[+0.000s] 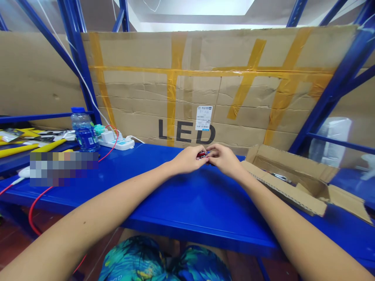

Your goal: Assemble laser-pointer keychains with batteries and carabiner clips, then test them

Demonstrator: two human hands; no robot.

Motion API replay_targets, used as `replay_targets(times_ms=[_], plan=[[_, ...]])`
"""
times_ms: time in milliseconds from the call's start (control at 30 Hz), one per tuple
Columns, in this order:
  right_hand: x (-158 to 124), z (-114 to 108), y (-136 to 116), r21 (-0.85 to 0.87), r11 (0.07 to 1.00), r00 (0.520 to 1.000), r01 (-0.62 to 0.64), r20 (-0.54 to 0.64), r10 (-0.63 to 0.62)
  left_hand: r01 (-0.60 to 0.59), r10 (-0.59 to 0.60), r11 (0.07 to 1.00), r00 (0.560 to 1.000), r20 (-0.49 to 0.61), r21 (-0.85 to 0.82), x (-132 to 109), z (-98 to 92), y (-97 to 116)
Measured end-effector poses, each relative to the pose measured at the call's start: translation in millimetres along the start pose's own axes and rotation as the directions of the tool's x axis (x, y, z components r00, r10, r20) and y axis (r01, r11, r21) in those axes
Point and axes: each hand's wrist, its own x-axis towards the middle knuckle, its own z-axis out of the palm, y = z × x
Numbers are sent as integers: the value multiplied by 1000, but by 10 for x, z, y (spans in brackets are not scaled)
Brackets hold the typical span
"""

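Note:
Both hands meet over the far half of the blue table (175,199). My left hand (189,159) is closed around a small red and dark object (201,154), shiny in places; its kind is too small and too covered to make out. My right hand (224,159) pinches at the right-hand side of the same object, where a bit of blue shows between the fingers. Fingertips of the two hands nearly touch, and they hide most of what is held.
To the right lies an open cardboard box (293,191) with metal items (279,177) inside. A blue bottle (84,130) and a white power strip (120,143) stand at left, near yellow-handled tools (35,147). A large taped carton (140,97) backs the table between blue posts (331,89).

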Motion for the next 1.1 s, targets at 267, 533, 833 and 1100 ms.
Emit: replay_targets(times_ms=[267, 533, 833, 1100], plan=[[-7, 48, -20, 104, 995, 999, -3, -44, 8, 63, -65, 993, 998, -17, -96, 54, -29, -53], [-10, -125, -63, 360, 925, 985, -120, 157, 66, 86, -90, 990, 995, -34, -116, 62, -32, -58], [11, -60, -57, 59, 998, 1000, -4, 7, 4, 145, -145, 968, 989, 16, -206, 60, -21, 13], [-11, -198, -74, 344, 927, 941, -148, 337, 25, 70, -76, 981, 997, -25, -180, 86, -73, -8]])
